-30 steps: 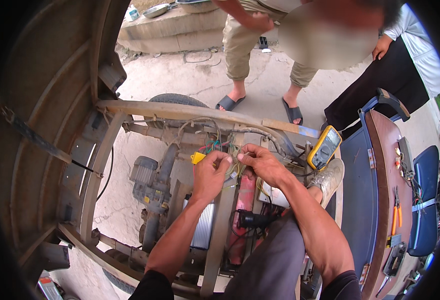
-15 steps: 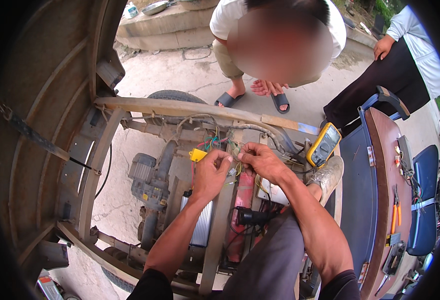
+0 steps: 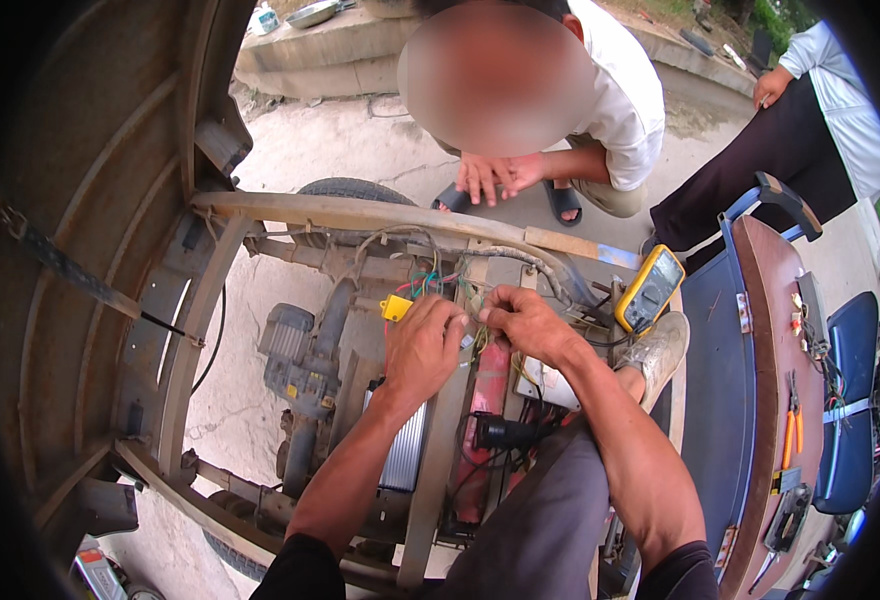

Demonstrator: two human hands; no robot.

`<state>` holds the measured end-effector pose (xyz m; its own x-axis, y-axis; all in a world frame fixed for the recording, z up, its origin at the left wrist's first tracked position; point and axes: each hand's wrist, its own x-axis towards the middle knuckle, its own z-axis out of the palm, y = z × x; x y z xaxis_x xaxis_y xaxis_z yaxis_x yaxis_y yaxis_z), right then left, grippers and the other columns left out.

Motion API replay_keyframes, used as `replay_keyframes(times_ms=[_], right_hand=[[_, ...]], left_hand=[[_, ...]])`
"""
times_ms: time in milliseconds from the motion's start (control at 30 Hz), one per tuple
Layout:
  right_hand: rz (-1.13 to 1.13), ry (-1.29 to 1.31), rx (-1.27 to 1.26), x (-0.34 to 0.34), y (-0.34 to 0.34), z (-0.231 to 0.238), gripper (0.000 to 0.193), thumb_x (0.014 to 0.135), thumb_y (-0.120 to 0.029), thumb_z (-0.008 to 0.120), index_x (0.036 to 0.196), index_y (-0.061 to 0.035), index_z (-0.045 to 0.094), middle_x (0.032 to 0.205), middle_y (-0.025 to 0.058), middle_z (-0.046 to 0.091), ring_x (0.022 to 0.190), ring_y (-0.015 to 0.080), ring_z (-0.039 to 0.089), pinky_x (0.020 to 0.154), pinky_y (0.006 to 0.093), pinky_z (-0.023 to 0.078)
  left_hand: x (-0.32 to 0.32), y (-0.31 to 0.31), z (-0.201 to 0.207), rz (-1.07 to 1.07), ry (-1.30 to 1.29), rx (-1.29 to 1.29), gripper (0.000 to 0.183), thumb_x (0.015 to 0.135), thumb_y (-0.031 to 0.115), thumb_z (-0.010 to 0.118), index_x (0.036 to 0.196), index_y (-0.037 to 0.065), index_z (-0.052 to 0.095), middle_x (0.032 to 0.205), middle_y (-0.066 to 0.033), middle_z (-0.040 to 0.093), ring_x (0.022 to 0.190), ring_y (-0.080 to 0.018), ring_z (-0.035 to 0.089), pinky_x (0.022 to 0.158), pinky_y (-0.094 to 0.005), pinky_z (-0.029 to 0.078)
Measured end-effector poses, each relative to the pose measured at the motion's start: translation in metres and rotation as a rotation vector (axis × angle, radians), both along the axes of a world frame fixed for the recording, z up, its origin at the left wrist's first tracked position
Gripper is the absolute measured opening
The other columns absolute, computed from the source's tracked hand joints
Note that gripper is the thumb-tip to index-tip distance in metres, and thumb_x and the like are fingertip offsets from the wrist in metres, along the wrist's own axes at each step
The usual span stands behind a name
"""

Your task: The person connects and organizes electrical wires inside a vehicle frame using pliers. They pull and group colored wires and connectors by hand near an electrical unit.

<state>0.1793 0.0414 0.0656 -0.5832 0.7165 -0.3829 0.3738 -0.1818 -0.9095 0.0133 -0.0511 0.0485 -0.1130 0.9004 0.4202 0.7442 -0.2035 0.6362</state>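
Note:
My left hand [image 3: 423, 345] and my right hand [image 3: 532, 326] meet over a metal vehicle frame, fingertips almost touching. Each is closed in a pinch on a thin wire, though the fingers cover most of what they hold. Yellow-green wires [image 3: 480, 343] hang just below the fingertips. Beyond my left hand lies a bundle of coloured wires [image 3: 425, 282]. A yellow plastic piece [image 3: 394, 307] sits beside the left knuckles. Under my hands runs a red tube [image 3: 486, 385], with a finned silver box [image 3: 402, 450] to its left.
A yellow multimeter [image 3: 652, 290] leans by my shoe [image 3: 657, 352] on the frame. Orange-handled pliers [image 3: 792, 420] lie on the brown board [image 3: 760, 300] at right. A motor [image 3: 298, 360] hangs at left. One person [image 3: 625, 100] crouches opposite; another [image 3: 830, 130] is at far right.
My left hand has turned slightly, its fingers drawing closer together; my right hand has barely moved. The crouching person has shifted left, hands now nearer the frame.

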Motion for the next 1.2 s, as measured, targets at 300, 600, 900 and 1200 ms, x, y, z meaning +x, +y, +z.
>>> replay_keyframes(times_ms=[300, 600, 900, 1200], right_hand=[[-0.007, -0.011, -0.009, 0.0, 0.003, -0.003, 0.014, 0.095, -0.015, 0.062, 0.09, -0.0035, 0.057, 0.068, 0.0011, 0.054, 0.058, 0.0102, 0.051, 0.052, 0.0265, 0.042], [0.0, 0.016, -0.027, 0.0, 0.002, -0.003, 0.014, 0.095, -0.015, 0.063, 0.09, -0.0032, 0.057, 0.068, 0.0018, 0.054, 0.057, 0.0105, 0.05, 0.052, 0.0268, 0.042], [-0.212, 0.069, -0.099, 0.004, 0.01, -0.014, 0.015, 0.097, -0.013, 0.06, 0.088, -0.0037, 0.054, 0.068, 0.0024, 0.052, 0.055, 0.0122, 0.05, 0.049, 0.0278, 0.041], [-0.371, 0.158, -0.155, 0.006, 0.013, -0.013, 0.012, 0.098, -0.01, 0.057, 0.089, -0.0036, 0.051, 0.07, 0.0032, 0.052, 0.053, 0.0137, 0.05, 0.048, 0.0284, 0.04]], left_hand=[[-0.004, 0.0, -0.003, 0.056, -0.383, -0.083, 0.011, 0.092, 0.013, 0.065, 0.095, 0.002, 0.064, 0.087, -0.008, 0.063, 0.069, -0.0207, 0.061, 0.063, -0.033, 0.048], [0.001, 0.004, -0.01, 0.002, -0.302, -0.119, 0.012, 0.09, 0.013, 0.068, 0.095, 0.003, 0.065, 0.087, -0.0101, 0.064, 0.077, -0.0272, 0.063, 0.067, -0.0367, 0.049], [-0.014, 0.005, -0.016, 0.117, -0.366, -0.092, 0.01, 0.093, 0.012, 0.064, 0.094, 0.001, 0.064, 0.083, -0.0113, 0.066, 0.071, -0.0244, 0.064, 0.066, -0.0356, 0.05], [-0.025, -0.027, -0.01, 0.137, -0.281, -0.339, 0.021, 0.086, 0.018, 0.074, 0.099, 0.002, 0.067, 0.086, -0.0067, 0.065, 0.073, -0.0157, 0.06, 0.067, -0.0311, 0.049]])
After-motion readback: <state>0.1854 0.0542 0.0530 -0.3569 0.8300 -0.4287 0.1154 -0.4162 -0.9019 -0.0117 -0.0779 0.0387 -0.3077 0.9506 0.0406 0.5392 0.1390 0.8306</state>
